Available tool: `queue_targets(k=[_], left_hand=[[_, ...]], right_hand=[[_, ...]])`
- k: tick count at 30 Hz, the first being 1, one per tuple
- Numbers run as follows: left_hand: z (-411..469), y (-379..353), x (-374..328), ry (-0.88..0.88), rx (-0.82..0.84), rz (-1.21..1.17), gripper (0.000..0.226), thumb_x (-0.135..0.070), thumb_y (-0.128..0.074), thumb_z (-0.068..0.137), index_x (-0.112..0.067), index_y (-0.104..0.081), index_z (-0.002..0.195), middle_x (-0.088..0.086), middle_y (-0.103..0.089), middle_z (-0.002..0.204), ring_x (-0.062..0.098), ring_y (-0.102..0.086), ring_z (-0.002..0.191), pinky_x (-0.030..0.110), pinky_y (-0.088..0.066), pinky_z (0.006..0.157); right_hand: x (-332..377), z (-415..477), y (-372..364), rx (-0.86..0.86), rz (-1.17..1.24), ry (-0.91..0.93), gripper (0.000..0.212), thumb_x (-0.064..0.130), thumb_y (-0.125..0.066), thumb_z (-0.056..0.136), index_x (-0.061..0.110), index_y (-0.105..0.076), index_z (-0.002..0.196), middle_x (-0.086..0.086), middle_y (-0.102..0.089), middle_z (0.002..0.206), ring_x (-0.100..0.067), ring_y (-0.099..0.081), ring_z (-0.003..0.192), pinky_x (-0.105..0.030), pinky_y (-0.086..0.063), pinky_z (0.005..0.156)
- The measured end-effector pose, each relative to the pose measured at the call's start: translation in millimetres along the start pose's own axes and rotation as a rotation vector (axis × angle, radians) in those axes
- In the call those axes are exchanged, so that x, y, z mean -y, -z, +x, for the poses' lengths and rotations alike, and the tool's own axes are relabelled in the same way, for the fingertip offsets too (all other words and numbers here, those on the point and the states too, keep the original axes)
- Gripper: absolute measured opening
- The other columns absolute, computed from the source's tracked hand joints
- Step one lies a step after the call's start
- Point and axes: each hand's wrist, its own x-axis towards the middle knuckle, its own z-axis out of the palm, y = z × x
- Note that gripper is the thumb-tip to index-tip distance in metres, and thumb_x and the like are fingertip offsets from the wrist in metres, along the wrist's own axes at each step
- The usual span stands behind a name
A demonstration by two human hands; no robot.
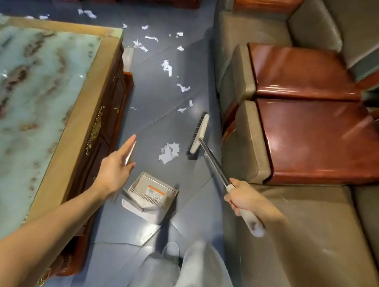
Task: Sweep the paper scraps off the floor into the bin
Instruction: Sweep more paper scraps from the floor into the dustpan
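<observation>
A heap of white paper scraps (169, 152) lies on the dark tiled floor, just left of the broom head (198, 135), whose bristles face it. My right hand (240, 198) grips the broom's metal handle where the white grip begins. A grey dustpan (153, 194) with an orange label stands on the floor below the heap, its mouth towards it. My left hand (115, 167) holds the top of the dustpan's upright handle (131, 152) between the thumb and nearly straight fingers. More loose scraps (167, 67) trail away up the aisle. No bin is in view.
A marble-topped wooden coffee table (81, 114) borders the aisle on the left. Leather sofas with glossy wooden armrests (309, 140) border it on the right. My legs and one shoe (171, 249) are at the bottom. Further scraps (87, 13) lie beyond the table.
</observation>
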Motion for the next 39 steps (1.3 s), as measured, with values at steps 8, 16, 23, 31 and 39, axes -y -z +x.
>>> queue_targets(k=[8, 16, 23, 31, 39], left_hand=[[89.5, -26.4, -23.7, 0.09, -0.024, 0.083, 0.073, -0.004, -0.058, 0.091, -0.035, -0.025, 0.149, 0.018, -0.058, 0.125, 0.03, -0.056, 0.112, 0.039, -0.04, 0.102], [116.2, -22.9, -18.1, 0.134, -0.132, 0.061, 0.07, 0.0, -0.057, 0.09, -0.037, -0.034, 0.145, 0.008, -0.057, 0.132, 0.02, -0.051, 0.123, 0.024, -0.034, 0.101], [110.0, -18.3, -10.5, 0.156, -0.115, 0.036, 0.073, 0.003, -0.056, 0.09, -0.037, -0.032, 0.146, 0.012, -0.054, 0.134, 0.027, -0.05, 0.126, 0.028, -0.035, 0.102], [98.4, -9.2, 7.8, 0.177, -0.177, -0.037, 0.075, 0.002, -0.054, 0.091, -0.043, -0.029, 0.145, 0.013, -0.053, 0.133, 0.027, -0.051, 0.121, 0.029, -0.038, 0.101], [136.5, -0.3, 12.0, 0.173, -0.154, -0.009, 0.07, 0.0, -0.055, 0.092, -0.035, -0.03, 0.148, 0.013, -0.053, 0.133, 0.024, -0.048, 0.124, 0.018, -0.028, 0.098]], right_hand=[[35.7, 89.8, 55.4, -0.077, -0.568, -0.014, 0.064, 0.01, -0.035, 0.097, 0.004, -0.005, 0.154, -0.02, -0.039, 0.146, -0.031, -0.054, 0.122, -0.035, -0.047, 0.098], [22.3, 141.0, 73.5, 0.185, -0.058, -0.439, 0.008, 0.0, -0.046, 0.086, 0.002, -0.053, 0.083, -0.01, -0.047, 0.052, -0.017, -0.045, 0.046, -0.027, -0.038, 0.047], [60.8, 123.7, 63.4, 0.224, -0.082, -0.304, 0.024, 0.002, -0.049, 0.089, 0.025, -0.043, 0.084, -0.004, -0.049, 0.071, -0.013, -0.048, 0.055, -0.021, -0.044, 0.046], [108.3, 114.1, 52.7, 0.244, -0.115, -0.394, 0.029, 0.004, -0.049, 0.089, 0.011, -0.056, 0.116, -0.008, -0.051, 0.068, -0.011, -0.042, 0.045, -0.019, -0.037, 0.038], [142.3, 146.9, 14.0, 0.07, -0.707, 0.077, 0.045, 0.011, -0.046, 0.095, 0.005, -0.038, 0.139, -0.019, -0.057, 0.122, -0.033, -0.061, 0.108, -0.034, -0.051, 0.075]])
